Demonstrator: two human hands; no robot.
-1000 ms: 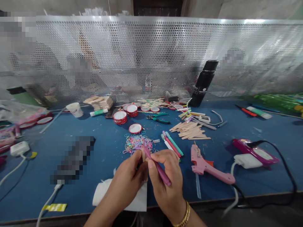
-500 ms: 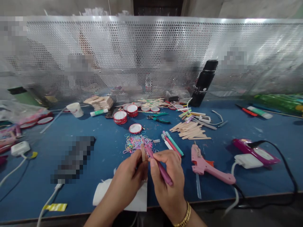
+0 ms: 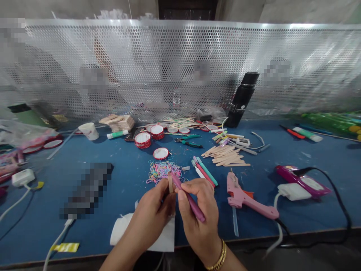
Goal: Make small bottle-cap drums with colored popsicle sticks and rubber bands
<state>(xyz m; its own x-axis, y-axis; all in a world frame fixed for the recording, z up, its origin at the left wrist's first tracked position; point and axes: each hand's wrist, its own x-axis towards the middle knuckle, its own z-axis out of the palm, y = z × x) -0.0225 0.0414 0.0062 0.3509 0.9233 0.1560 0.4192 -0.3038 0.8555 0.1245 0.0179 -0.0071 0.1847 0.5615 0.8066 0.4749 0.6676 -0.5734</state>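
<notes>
In my left hand a wooden craft stick stands upright, pinched between thumb and fingers. My right hand grips a purple marker pen, whose upper end meets or nearly meets the stick. Just beyond both hands lies a pile of small multicoloured rubber bands. White paper lies beneath my left wrist. Several coloured pens rest to the right of the pile. A pink glue gun lies right of my right hand.
Loose craft sticks, green-handled pliers and red-rimmed round pieces spread across the blue table. A black bottle stands at a perforated metal screen. A phone on a cable lies left; a magenta device lies right.
The view has shifted very slightly. Both hands keep nearly the same pose, with the purple marker's upper end still at the craft stick.
</notes>
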